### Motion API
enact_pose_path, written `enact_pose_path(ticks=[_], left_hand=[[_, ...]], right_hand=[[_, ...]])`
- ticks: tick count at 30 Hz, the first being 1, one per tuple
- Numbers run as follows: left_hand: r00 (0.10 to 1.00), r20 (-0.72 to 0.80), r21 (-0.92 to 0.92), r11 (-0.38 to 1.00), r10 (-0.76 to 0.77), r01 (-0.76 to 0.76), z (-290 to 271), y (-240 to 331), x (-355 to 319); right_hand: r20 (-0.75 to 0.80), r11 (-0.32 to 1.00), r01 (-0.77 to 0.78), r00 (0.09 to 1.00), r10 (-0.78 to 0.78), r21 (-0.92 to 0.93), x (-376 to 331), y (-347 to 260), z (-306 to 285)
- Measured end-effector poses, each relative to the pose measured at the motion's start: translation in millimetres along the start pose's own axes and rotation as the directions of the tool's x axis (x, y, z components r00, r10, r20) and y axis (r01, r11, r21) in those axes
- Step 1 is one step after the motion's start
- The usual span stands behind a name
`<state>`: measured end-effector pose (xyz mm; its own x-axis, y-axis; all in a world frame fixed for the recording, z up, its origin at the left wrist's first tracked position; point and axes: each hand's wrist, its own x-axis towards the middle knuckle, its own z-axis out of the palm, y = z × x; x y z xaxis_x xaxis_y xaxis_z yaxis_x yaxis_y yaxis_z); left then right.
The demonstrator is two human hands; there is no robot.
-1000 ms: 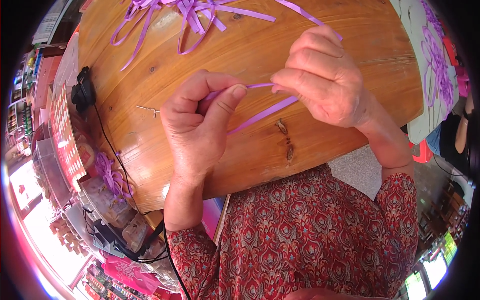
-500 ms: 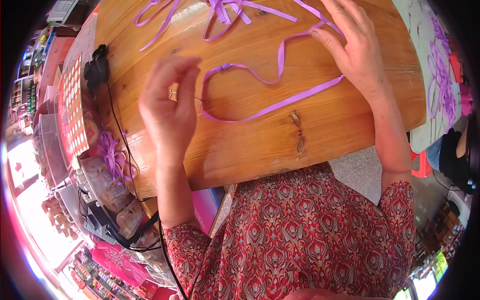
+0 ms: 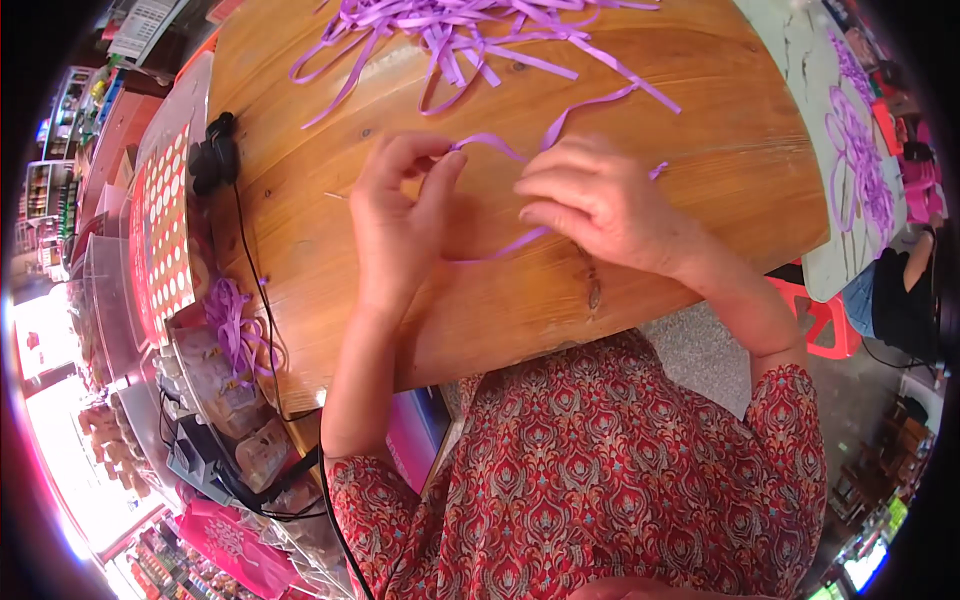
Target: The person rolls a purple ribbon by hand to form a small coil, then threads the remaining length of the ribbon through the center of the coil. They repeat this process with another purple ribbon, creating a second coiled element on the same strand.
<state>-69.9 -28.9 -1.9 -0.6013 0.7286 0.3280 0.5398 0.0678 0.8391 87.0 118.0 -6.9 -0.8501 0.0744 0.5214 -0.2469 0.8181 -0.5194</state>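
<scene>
Nearest to the person, past the red patterned blouse [image 3: 620,470], both forearms reach up over the near edge of the round varnished wooden table [image 3: 700,130]. The left hand [image 3: 400,225] stands with its fingers curled, and thumb and forefinger pinch one end of a thin flat purple ribbon strip [image 3: 490,145] at the fingertips. The right hand [image 3: 600,200] lies just beside it, palm down, fingers bent, and it grasps the same strip further along; a lower part of the strip comes out under this hand and runs toward the left wrist.

So the strip lies between the two hands, and its long axis goes roughly left to right, as a small arch from one pinch to the other. Beyond the right hand the free end climbs away, up and to the right, across the wood. Both hands are equally near, each already touching the strip.

Further off, at the far edge, rests a loose heap of cut purple ribbon strips [image 3: 450,30], well apart from the hands. A black cable with a plug [image 3: 215,160] lies at the left.
</scene>
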Motion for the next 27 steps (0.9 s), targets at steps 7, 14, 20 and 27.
enact_pose_path(ticks=[7,14,20,27], left_hand=[[0.782,0.304,-0.808,0.289,-0.543,0.514,31,40,-23],[0.768,0.395,-0.815,0.194,-0.504,0.547,39,45,-26],[0.951,-0.152,0.099,0.962,0.268,-0.255,23,49,-26],[0.997,0.038,-0.427,0.903,0.065,-0.043,30,57,-23]], right_hand=[[-0.275,1.000,-0.020,0.961,0.023,0.013,18,-18,3],[-0.207,0.985,0.062,0.974,-0.096,-0.163,12,-19,-7],[-0.202,0.999,0.005,0.979,-0.015,-0.046,9,-19,-30],[-0.136,0.992,0.116,0.983,-0.121,-0.043,14,-39,-42]])
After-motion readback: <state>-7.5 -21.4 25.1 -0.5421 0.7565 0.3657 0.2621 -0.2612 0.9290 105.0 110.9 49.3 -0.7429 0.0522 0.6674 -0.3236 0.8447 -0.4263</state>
